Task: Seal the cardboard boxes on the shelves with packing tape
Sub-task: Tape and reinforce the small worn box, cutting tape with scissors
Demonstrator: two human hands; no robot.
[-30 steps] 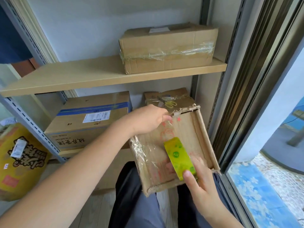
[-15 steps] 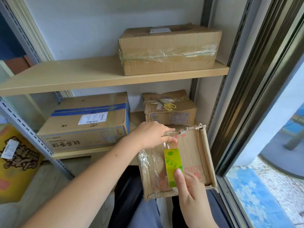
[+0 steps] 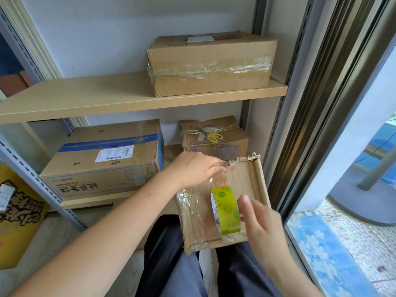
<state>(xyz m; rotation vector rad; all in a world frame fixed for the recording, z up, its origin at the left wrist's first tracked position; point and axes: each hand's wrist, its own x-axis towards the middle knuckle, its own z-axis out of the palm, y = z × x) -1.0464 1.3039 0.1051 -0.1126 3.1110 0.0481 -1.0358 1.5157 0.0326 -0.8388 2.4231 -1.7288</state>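
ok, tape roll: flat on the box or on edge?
On edge. The tape roll stands upright on the flat box, its rim facing the camera, gripped by the right hand.

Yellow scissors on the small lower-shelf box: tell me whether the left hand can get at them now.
Probably yes: the scissors lie uncovered just beyond the left hand, but it is pinning tape down.

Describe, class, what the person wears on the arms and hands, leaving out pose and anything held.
Nothing: both forearms are bare, with no sleeves in view. The left hand and right hand show no gloves, rings, watch or bracelets. The nails look short and plain.
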